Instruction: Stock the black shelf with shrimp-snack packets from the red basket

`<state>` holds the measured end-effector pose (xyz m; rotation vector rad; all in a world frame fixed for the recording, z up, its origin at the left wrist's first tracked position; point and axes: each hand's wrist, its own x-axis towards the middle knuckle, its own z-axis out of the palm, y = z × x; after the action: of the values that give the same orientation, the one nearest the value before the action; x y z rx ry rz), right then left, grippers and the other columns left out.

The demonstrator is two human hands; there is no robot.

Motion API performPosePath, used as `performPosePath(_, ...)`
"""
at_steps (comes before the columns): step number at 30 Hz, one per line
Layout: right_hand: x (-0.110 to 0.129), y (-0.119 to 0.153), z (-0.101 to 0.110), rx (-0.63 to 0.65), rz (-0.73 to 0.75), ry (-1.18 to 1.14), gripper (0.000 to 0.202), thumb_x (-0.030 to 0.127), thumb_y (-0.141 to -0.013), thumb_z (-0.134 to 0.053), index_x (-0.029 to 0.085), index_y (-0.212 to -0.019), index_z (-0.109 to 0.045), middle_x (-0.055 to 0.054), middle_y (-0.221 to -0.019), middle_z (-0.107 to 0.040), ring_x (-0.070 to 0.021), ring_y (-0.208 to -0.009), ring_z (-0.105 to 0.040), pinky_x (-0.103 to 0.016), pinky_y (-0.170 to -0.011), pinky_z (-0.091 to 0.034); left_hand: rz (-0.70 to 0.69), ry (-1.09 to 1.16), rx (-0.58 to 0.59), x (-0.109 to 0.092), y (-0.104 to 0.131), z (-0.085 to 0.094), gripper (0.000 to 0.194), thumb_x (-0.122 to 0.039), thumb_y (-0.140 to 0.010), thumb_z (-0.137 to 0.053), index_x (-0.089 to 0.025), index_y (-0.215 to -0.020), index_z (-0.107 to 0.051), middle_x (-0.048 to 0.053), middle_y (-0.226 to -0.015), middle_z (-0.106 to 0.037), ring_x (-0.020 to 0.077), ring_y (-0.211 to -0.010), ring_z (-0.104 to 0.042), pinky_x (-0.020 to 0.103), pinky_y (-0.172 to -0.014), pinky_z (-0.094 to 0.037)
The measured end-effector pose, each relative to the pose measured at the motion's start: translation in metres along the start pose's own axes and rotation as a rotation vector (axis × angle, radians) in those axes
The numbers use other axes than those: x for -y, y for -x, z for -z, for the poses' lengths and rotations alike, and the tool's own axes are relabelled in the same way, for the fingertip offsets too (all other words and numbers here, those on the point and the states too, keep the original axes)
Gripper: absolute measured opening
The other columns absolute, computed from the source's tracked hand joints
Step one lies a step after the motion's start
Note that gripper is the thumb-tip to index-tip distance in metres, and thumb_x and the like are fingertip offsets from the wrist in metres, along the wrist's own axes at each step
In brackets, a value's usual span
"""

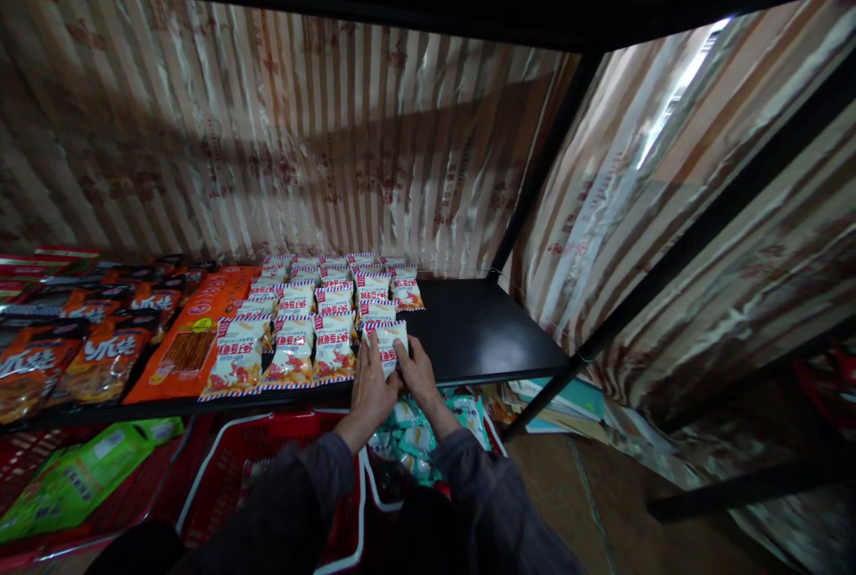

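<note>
Between my two hands is a small white snack bag (388, 345) with red lettering, at the front of the black shelf. My left hand (372, 383) grips its left side, and my right hand (418, 372) grips its right side. Several matching snack bags (292, 348) lie in overlapping rows to the left and behind it. The lower part of the held bag is partly covered by my fingers. I cannot tell whether it rests on the shelf or is held just above it.
Bare black shelf (485, 325) extends right, up to a dark post (548, 156). An orange packet (191, 343) and black-orange snack bags (103, 352) lie left. Below stand red baskets (224, 459), with teal packets (418, 441) in one and a green bag (80, 477) at left.
</note>
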<state>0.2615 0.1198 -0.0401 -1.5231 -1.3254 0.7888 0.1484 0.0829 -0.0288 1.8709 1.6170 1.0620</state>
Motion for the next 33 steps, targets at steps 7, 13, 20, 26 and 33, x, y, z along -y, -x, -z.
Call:
performPosePath(7, 0.007, 0.005, 0.002, -0.059, 0.024, 0.000, 0.044, 0.054, -0.080, -0.043, 0.021, -0.105, -0.059, -0.006, -0.097, -0.068, -0.0215, -0.087, -0.063, -0.032, -0.078, -0.048, -0.065, -0.048, -0.051, -0.005, 0.003, -0.003, 0.071, -0.017, -0.078, -0.044, -0.006, -0.143, -0.018, 0.020, -0.147, -0.028, 0.0279, -0.139, -0.017, 0.046, -0.112, -0.023)
performPosePath(13, 0.013, 0.005, 0.011, -0.138, 0.051, 0.011, 0.047, 0.053, -0.083, -0.039, 0.018, -0.108, -0.057, -0.009, -0.097, -0.068, -0.0217, -0.085, -0.063, -0.032, -0.077, -0.048, -0.096, -0.052, -0.049, -0.020, -0.004, -0.004, 0.066, -0.017, -0.080, -0.041, -0.011, -0.143, -0.021, 0.016, -0.147, -0.031, 0.0255, -0.138, -0.022, 0.044, -0.112, -0.025)
performPosePath(20, 0.002, -0.014, 0.032, -0.201, 0.026, -0.032, 0.050, 0.055, -0.082, -0.040, 0.017, -0.111, -0.057, -0.010, -0.099, -0.068, -0.0226, -0.087, -0.063, -0.032, -0.077, -0.047, -0.115, -0.027, 0.040, -0.034, -0.026, -0.021, 0.072, -0.015, -0.078, -0.044, -0.013, -0.145, -0.017, 0.013, -0.149, -0.029, 0.0244, -0.138, -0.023, 0.041, -0.111, -0.027)
performPosePath(26, -0.004, -0.041, 0.045, -0.230, 0.017, 0.039, 0.051, 0.054, -0.083, -0.038, 0.017, -0.112, -0.056, -0.010, -0.102, -0.067, -0.0234, -0.090, -0.062, -0.033, -0.080, -0.046, -0.090, -0.002, 0.068, -0.044, -0.055, -0.041, 0.074, -0.011, -0.075, -0.044, -0.011, -0.144, -0.016, 0.014, -0.150, -0.024, 0.0227, -0.140, -0.017, 0.037, -0.114, -0.021)
performPosePath(33, -0.011, -0.071, 0.048, -0.229, 0.042, 0.033, 0.051, 0.055, -0.083, -0.038, 0.016, -0.109, -0.057, -0.011, -0.099, -0.067, -0.0236, -0.089, -0.062, -0.033, -0.079, -0.046, -0.042, 0.028, 0.057, -0.050, -0.083, -0.056, 0.080, -0.006, -0.072, -0.044, -0.010, -0.144, -0.013, 0.016, -0.150, -0.024, 0.0250, -0.139, -0.021, 0.039, -0.113, -0.024)
